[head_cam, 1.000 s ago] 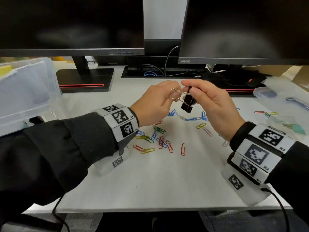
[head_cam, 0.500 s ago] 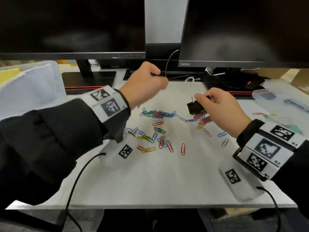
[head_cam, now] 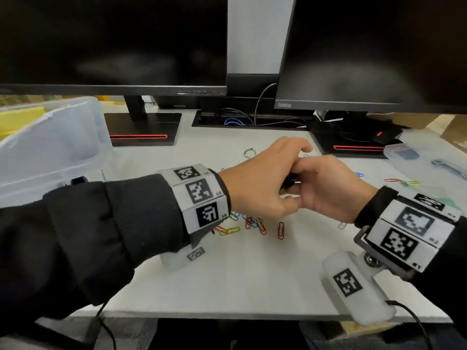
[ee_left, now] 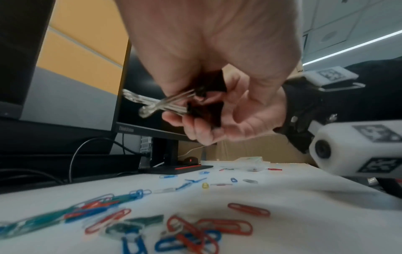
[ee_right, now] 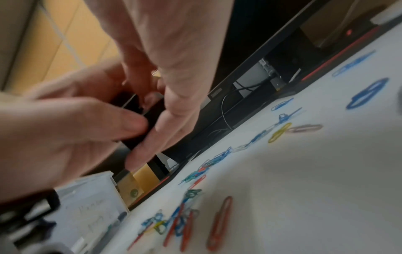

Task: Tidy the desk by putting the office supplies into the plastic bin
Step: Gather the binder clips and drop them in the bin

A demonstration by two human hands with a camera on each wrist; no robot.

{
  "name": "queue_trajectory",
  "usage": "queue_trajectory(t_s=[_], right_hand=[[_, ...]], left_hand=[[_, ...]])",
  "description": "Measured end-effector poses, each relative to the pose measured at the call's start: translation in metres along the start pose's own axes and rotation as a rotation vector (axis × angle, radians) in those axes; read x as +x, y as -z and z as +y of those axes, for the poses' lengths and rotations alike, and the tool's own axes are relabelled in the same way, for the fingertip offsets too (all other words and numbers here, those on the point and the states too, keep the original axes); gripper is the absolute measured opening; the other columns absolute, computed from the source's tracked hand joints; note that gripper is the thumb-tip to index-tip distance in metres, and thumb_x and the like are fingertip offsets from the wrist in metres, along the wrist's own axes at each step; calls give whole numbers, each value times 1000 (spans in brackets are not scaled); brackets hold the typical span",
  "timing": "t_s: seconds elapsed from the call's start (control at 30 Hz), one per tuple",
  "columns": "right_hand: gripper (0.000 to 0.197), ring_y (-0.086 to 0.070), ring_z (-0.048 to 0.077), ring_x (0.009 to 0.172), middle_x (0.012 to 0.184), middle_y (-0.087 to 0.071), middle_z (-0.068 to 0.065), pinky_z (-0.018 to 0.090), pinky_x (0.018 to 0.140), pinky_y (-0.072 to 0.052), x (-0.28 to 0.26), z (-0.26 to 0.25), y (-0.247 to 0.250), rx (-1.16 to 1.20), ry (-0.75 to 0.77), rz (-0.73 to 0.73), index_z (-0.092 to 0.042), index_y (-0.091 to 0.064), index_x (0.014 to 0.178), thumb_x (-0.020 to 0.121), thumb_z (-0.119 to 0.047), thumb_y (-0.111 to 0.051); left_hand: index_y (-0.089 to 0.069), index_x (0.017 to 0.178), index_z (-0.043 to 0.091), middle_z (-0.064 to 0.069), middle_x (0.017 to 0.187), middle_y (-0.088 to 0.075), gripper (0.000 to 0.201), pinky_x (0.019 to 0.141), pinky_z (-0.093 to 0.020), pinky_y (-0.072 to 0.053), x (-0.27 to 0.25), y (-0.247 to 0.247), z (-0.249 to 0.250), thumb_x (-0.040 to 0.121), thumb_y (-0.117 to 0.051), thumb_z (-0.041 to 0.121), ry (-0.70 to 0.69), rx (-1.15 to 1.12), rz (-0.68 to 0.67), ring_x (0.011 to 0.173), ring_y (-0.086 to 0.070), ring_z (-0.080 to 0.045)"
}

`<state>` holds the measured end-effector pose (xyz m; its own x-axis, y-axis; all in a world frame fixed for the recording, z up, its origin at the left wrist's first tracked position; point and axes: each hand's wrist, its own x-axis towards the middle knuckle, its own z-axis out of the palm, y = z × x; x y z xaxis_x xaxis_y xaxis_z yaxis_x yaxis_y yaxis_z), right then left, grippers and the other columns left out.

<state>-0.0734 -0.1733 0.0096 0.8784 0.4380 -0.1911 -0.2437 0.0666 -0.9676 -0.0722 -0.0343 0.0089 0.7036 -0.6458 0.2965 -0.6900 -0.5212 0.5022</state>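
Observation:
Both hands meet low over the white desk (head_cam: 227, 279), on a black binder clip (ee_left: 202, 110) with silver wire handles. My left hand (head_cam: 283, 173) comes over the top and pinches the handles. My right hand (head_cam: 318, 188) cups the clip's black body (ee_right: 139, 123) from below with curled fingers. In the head view only a dark sliver of the clip (head_cam: 290, 182) shows between the hands. A loose silver wire loop (head_cam: 249, 152) lies on the desk just behind them. Several coloured paper clips (head_cam: 260, 224) are scattered beneath the hands. The clear plastic bin (head_cam: 50, 142) stands at the far left.
Two dark monitors (head_cam: 113, 41) on black stands (head_cam: 144, 127) close off the back, with cables between them. At the right lie a small clear box (head_cam: 401, 151), a blue-grey tool (head_cam: 447, 168) and more paper clips (head_cam: 401, 181).
My left hand swung away to the back of the desk, then returned onto the clip in my right hand. Both hands are lower now. A wire loop now lies behind them.

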Motion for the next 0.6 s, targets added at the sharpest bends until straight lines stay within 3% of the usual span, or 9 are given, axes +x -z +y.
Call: queue_trajectory(t_s=[0.1,0.23,0.43,0.53,0.6], right_hand=[[27,-58,14,57,80,-51,10,25,53,-50,-1,-3,-2,88,15,-76,-6,-55,96,86,-6,-30],[26,-61,7,60,74,-58,2,21,53,-51,2,1,-7,43,34,-127,-8,-57,91,88,-1,-32],[27,-65,10,73,94,-59,6,29,63,-55,7,1,-17,163,79,-158,-16,-55,105,91,-8,-33],[27,-66,10,75,93,-61,4,28,63,-55,12,2,-21,150,81,-133,-19,-61,99,95,-21,-34],[33,-67,9,82,97,-63,5,28,67,-56,17,1,-24,105,62,-125,-13,-61,112,97,-28,-36]], left_hand=[[-38,130,10,0,114,-40,66,78,-3,-36,0,-2,-5,72,-69,13,-5,-19,40,97,-45,-8],[-37,132,9,1,105,-43,72,76,-6,-40,-4,-1,-9,67,-66,13,-61,-65,105,91,-48,-10],[-36,133,6,-1,103,-46,72,79,-12,-43,-5,6,-16,70,-70,4,-120,-52,184,92,-48,-9],[-30,139,8,-5,114,-47,79,80,-9,-43,-8,10,-20,70,-69,3,-115,-39,177,95,-49,-8],[-25,143,11,-6,127,-47,81,84,-11,-45,-11,13,-22,74,-69,8,-76,-25,176,99,-52,-4]])
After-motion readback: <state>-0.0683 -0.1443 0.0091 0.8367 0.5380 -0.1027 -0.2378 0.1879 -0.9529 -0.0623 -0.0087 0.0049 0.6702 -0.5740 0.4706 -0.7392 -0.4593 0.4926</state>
